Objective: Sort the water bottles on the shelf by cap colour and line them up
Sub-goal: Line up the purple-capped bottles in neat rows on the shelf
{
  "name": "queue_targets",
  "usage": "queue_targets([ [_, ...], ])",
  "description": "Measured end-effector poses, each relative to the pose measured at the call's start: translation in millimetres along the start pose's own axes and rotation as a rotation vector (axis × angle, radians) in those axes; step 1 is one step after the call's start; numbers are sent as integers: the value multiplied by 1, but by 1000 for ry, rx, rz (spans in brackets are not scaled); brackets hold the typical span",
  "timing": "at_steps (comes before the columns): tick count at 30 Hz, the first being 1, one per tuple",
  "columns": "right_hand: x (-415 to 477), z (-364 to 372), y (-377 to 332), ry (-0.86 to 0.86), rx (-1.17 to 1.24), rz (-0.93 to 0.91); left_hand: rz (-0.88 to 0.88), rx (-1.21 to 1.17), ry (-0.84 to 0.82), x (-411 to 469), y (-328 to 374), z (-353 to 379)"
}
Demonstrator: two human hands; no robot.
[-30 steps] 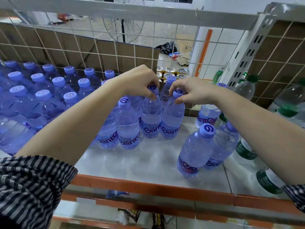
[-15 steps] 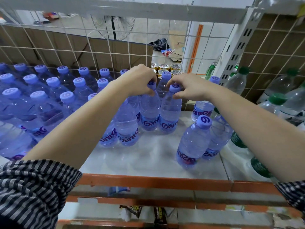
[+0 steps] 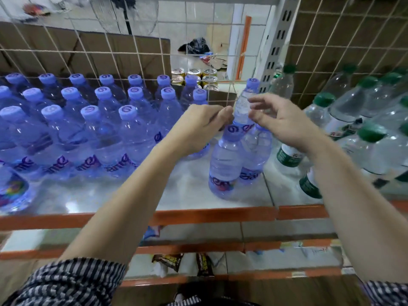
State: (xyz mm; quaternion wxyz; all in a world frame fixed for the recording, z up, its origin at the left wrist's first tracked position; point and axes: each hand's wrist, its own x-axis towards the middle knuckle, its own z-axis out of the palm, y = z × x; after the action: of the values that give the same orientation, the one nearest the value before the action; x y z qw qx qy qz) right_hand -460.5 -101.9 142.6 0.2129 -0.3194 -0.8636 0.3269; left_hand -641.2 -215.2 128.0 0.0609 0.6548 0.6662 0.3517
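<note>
Curls the left hand with fingers narrow, thumb against forefinger, just beside the rear bottle with a purple cap; cannot tell whether pinching anything. Spreads the right hand loose and empty on that bottle's other side. Reaches over a white shelf bearing rows of purple-capped bottles at left and green-capped bottles at right.

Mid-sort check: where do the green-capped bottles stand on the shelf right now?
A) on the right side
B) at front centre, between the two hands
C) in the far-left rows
A: the green-capped bottles are grouped on the right, beyond the right hand, and the purple-capped bottles fill the left rows.
</note>
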Motion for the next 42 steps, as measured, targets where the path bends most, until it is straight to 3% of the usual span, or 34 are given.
queue_targets([
  [3,-20,17,29,-22,221,68,-104,-160,34,-19,6,26],
  [7,-42,40,63,-16,313,91,-215,-351,82,-51,4,56],
  [14,-54,69,95,-32,475,228,-287,-72,229,-55,9,59],
  [22,-49,91,88,-6,418,192,-464,86,307,-49,-25,17],
  [30,-38,132,61,18,400,158,-409,314,373,-51,-47,-10],
  [37,-31,153,44,48,318,147,-190,547,225,-45,-54,-35],
  [42,-34,158,44,79,309,167,-134,630,94,-29,-59,-63],
])
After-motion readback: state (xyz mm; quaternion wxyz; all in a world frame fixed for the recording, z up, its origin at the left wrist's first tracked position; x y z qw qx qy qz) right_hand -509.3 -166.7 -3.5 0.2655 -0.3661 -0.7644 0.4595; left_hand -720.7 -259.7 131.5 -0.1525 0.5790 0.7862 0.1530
